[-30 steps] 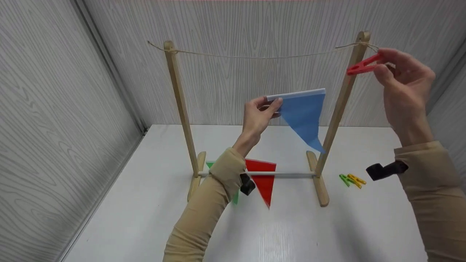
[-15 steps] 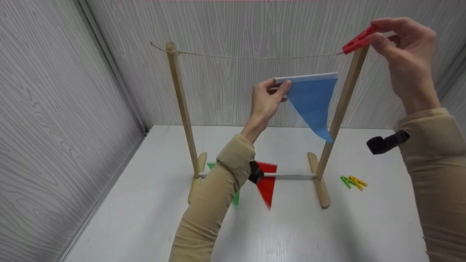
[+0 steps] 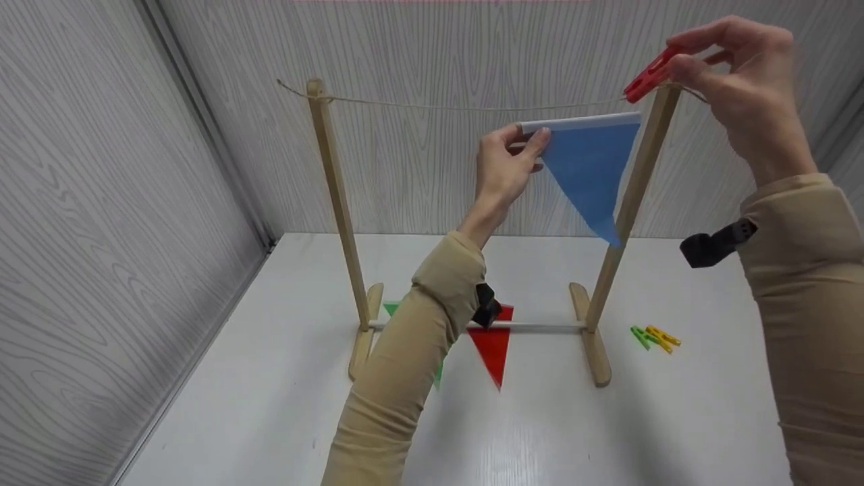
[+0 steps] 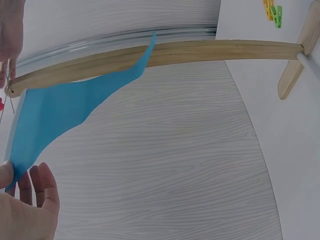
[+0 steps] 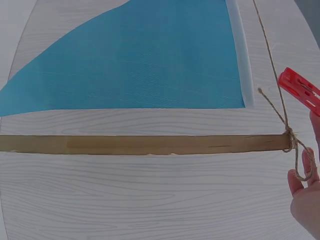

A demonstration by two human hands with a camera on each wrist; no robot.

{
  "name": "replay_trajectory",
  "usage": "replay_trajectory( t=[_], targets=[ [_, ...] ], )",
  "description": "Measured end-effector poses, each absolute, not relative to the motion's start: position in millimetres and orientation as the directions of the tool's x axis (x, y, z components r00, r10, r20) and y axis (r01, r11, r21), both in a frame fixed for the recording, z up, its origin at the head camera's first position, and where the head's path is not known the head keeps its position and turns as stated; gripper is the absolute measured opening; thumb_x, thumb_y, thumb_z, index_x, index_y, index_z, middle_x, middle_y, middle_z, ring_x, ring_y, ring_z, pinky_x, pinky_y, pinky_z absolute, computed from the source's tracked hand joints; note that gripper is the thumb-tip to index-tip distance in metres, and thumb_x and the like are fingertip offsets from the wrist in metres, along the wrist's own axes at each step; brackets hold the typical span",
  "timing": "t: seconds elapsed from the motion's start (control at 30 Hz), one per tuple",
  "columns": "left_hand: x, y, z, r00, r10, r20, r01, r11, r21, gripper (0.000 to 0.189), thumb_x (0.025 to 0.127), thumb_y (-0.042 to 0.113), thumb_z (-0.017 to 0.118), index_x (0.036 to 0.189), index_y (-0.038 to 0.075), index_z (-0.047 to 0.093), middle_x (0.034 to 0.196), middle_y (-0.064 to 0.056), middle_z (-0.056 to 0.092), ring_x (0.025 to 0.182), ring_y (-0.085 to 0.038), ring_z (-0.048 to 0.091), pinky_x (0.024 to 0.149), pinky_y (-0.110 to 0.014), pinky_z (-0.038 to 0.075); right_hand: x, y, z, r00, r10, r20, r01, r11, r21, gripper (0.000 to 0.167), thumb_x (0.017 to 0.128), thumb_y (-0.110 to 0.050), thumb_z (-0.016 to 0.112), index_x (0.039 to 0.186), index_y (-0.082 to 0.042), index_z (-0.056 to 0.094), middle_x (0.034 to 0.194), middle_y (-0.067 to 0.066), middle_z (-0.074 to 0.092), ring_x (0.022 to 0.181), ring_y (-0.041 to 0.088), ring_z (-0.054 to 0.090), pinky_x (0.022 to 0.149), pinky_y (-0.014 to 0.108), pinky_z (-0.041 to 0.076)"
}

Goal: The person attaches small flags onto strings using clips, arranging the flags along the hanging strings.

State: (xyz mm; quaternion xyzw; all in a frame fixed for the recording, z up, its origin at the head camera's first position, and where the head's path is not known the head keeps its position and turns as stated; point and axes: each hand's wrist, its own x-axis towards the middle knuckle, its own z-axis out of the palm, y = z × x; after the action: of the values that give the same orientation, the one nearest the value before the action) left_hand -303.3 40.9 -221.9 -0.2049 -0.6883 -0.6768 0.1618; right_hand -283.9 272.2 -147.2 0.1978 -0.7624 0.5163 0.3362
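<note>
My left hand [image 3: 506, 162] pinches the left end of the white top band of a blue triangular pennant [image 3: 590, 158]. The pennant hangs point down, its band just under the right part of the string [image 3: 466, 108]. In the right wrist view the pennant [image 5: 150, 60] lies apart from the string. My right hand [image 3: 749, 81] pinches a red clothespin [image 3: 651, 74] above the top of the right wooden post [image 3: 638, 182]. The clothespin's nose is right at the string beside the knot.
The string is tied between the right post and a left post [image 3: 337, 202], joined low by a white rod [image 3: 540, 326]. A red pennant [image 3: 496, 358] and a partly hidden green pennant [image 3: 391, 308] are at the rod. Green [image 3: 639, 337] and yellow clothespins [image 3: 663, 336] lie right of the stand.
My left hand has raised the blue pennant up and to the right, toward the string. My right hand has moved the red clothespin up and slightly left to the string.
</note>
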Motion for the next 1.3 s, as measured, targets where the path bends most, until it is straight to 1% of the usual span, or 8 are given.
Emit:
replay_trajectory(
  t=[0.13,0.33,0.4,0.57,0.7,1.1,1.2,1.3],
  targets=[
    [-304,43,-220,-0.854,0.063,0.517,0.518,-0.003,0.855,0.022,0.095,0.012,0.061,0.109,-0.004,0.067,0.103,-0.020,0.068,0.091,-0.023,0.069,0.073,-0.021,0.057,-286,270,-147,-0.693,0.035,0.720,-0.655,0.385,-0.650,0.022,0.088,-0.010,0.068,0.107,0.000,0.071,0.098,-0.004,0.067,0.088,0.012,0.052,0.079,0.014,0.050],
    [-304,45,-217,-0.852,0.048,0.521,0.522,0.002,0.853,0.023,0.095,0.013,0.061,0.109,-0.003,0.067,0.102,-0.018,0.068,0.092,-0.022,0.069,0.073,-0.020,0.057,-290,267,-144,-0.687,0.042,0.725,-0.656,0.393,-0.644,0.016,0.088,-0.009,0.069,0.102,-0.002,0.073,0.093,-0.005,0.067,0.083,0.011,0.054,0.078,0.014,0.049],
    [-305,45,-216,-0.854,0.044,0.519,0.519,-0.006,0.855,0.023,0.095,0.013,0.060,0.110,-0.003,0.067,0.102,-0.018,0.068,0.092,-0.022,0.069,0.074,-0.021,0.057,-292,265,-143,-0.668,0.029,0.744,-0.663,0.432,-0.612,0.016,0.088,-0.010,0.069,0.100,-0.001,0.073,0.089,-0.010,0.067,0.085,0.009,0.052,0.082,0.013,0.043],
    [-304,44,-215,-0.855,0.046,0.517,0.516,-0.014,0.856,0.023,0.095,0.013,0.060,0.110,-0.003,0.067,0.101,-0.018,0.068,0.092,-0.022,0.069,0.077,-0.025,0.058,-296,262,-145,-0.622,-0.010,0.783,-0.666,0.532,-0.523,0.015,0.088,-0.012,0.071,0.096,0.000,0.074,0.081,-0.025,0.063,0.091,0.003,0.046,0.086,0.017,0.028],
    [-304,45,-214,-0.853,0.044,0.519,0.520,-0.005,0.854,0.023,0.095,0.014,0.060,0.110,-0.003,0.067,0.101,-0.018,0.068,0.093,-0.021,0.069,0.078,-0.027,0.058,-295,259,-146,-0.611,-0.031,0.791,-0.677,0.538,-0.502,0.014,0.088,-0.010,0.070,0.094,0.002,0.074,0.080,-0.027,0.062,0.093,0.002,0.044,0.087,0.018,0.028],
    [-304,47,-209,-0.865,0.052,0.498,0.499,-0.003,0.867,0.025,0.096,0.015,0.060,0.110,-0.005,0.065,0.106,-0.017,0.067,0.096,-0.021,0.069,0.077,-0.026,0.058,-290,253,-143,-0.667,-0.019,0.745,-0.634,0.539,-0.554,0.009,0.086,-0.009,0.071,0.091,-0.003,0.076,0.082,-0.021,0.058,0.095,0.006,0.038,0.088,0.020,0.025],
    [-304,48,-209,-0.860,0.042,0.509,0.508,-0.017,0.861,0.025,0.095,0.014,0.061,0.110,-0.005,0.066,0.105,-0.018,0.067,0.095,-0.023,0.069,0.076,-0.028,0.059,-290,251,-142,-0.679,-0.018,0.734,-0.617,0.556,-0.557,0.011,0.087,-0.009,0.071,0.092,-0.001,0.076,0.082,-0.020,0.057,0.095,0.005,0.038,0.088,0.020,0.025],
    [-304,48,-210,-0.854,0.037,0.519,0.519,-0.014,0.855,0.025,0.095,0.014,0.061,0.110,-0.005,0.066,0.103,-0.018,0.067,0.093,-0.022,0.069,0.076,-0.027,0.059,-290,249,-141,-0.690,-0.012,0.724,-0.599,0.571,-0.562,0.009,0.087,-0.010,0.071,0.091,-0.005,0.077,0.082,-0.020,0.055,0.094,0.004,0.037,0.087,0.018,0.025]
  ],
)
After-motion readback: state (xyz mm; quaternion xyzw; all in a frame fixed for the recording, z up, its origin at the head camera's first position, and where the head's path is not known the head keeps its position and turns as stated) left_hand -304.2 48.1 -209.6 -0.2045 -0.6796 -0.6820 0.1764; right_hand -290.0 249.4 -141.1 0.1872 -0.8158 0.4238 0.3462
